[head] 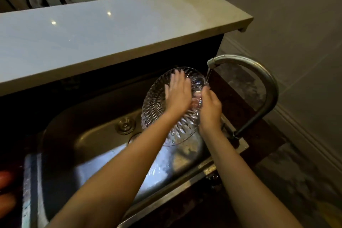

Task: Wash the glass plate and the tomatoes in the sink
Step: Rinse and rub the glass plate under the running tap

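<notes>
- While water runs from the faucet [246, 61], the glass plate [157, 105] is held tilted above the right part of the sink [77, 135], with its upper right rim under the spout.
- Water stream [208, 75]: thin, falling from the spout tip onto the plate rim close to the right hand's fingertips.
- Left hand [178, 92]: open, fingers spread flat against the plate's ribbed surface; it presses on the plate and does not clasp it.
- Right hand [210, 109]: closed on the right edge of the plate, with fingers showing through the glass behind it.
- Plate contents: only water droplets can be made out on the patterned glass.
- Sink: stainless steel basin, wet along its near wall; a round drain fitting [125, 126] sits on the bottom to the left of the plate. No loose item can be made out in the dark far part of the basin.
- Tomatoes [6, 190]: two blurred reddish shapes at the left frame edge, outside the basin and beside its left rim, well apart from the plate.
- Desk [259, 131]: dark surface carrying the faucet base to the right of the sink.
- Raised pale ledge [111, 29]: runs behind the sink, with light reflections on it.
</notes>
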Demonstrator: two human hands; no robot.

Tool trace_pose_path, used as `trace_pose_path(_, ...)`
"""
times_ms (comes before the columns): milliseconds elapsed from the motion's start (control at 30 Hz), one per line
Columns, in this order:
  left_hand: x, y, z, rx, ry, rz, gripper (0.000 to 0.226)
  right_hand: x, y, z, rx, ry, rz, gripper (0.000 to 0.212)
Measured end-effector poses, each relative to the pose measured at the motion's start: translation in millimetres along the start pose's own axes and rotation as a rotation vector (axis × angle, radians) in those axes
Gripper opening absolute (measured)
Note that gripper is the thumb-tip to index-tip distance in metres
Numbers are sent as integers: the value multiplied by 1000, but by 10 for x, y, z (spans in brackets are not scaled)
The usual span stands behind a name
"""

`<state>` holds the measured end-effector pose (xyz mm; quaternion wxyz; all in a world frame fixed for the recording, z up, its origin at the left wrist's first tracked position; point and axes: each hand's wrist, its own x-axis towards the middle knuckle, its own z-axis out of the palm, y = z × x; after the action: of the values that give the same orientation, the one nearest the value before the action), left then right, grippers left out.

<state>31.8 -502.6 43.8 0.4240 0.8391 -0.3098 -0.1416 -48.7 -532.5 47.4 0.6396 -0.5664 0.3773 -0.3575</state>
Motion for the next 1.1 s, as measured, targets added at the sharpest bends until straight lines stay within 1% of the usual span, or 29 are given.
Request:
trace_pose_path(67,251,35,-213,-79,5,-155,53,-78,-30,24,-42,-84,-94,29)
trace_pose_path(100,334,54,-321,-171,1,-235,56,-111,-47,31,-93,-141,-158,28)
trace_pose_path(167,384,89,-494,-471,-58,-403,60,-156,-51,11,-286,-239,-334,27)
trace_pose_path(200,349,100,-562,-629,-109,-469,56,-168,-40,-20,-420,-277,-440,29)
trace_pose_path(233,300,114,-632,-738,-171,-522,46,-173,-27,-55,-556,-306,-549,30)
trace_pose_path(267,256,120,-702,-758,-224,-571,32,-180,-24,-88,-667,-328,-651,30)
trace_pose_path(300,226,92,-760,-710,-248,-626,23,-184,-28,-113,-745,-356,-731,29)
trace_pose_path(367,155,-1,-842,-562,-253,-713,19,-210,-17,-136,-858,-393,-875,25)
trace_pose_path(433,118,-135,-871,-502,-256,-772,16,-267,37,-109,-931,-406,-994,22)
trace_pose_path(533,52,-291,-913,-420,-289,-837,17,-361,139,-52,-988,-458,-1053,28)
trace_pose_path(567,35,-340,-922,-386,-306,-838,18,-387,184,-37,-1030,-492,-1052,29)
trace_pose_path(600,20,-391,-927,-352,-317,-835,20,-411,223,-23,-1079,-565,-999,27)
trace_pose_path(667,2,-458,-933,-303,-315,-808,24,-424,277,-26,-1182,-721,-802,30)
trace_pose_path(700,-2,-492,-929,-325,-311,-800,24,-418,300,-53,-1245,-757,-714,37)
trace_pose_path(733,-12,-519,-921,-375,-305,-795,25,-412,314,-108,-1293,-750,-652,43)
trace_pose_path(767,-26,-549,-918,-431,-291,-779,30,-405,312,-181,-1316,-707,-597,44)
trace_pose_path(800,-44,-574,-919,-498,-273,-759,35,-389,302,-271,-1316,-622,-558,41)
trace_pose_path(867,-93,-641,-934,-647,-238,-733,42,-340,267,-464,-1280,-376,-531,30)
trace_pose_path(933,-155,-746,-946,-791,-219,-737,46,-305,229,-630,-1270,-149,-470,28)
trace_pose_path(967,-188,-809,-942,-854,-216,-741,49,-284,221,-688,-1287,-83,-407,30)
trace_pose_path(1033,-260,-932,-911,-964,-210,-750,53,-256,234,-752,-1311,-47,-241,31)
trace_pose_path(1100,-329,-1023,-860,-1046,-203,-755,53,-238,280,-769,-1267,-54,-123,28)
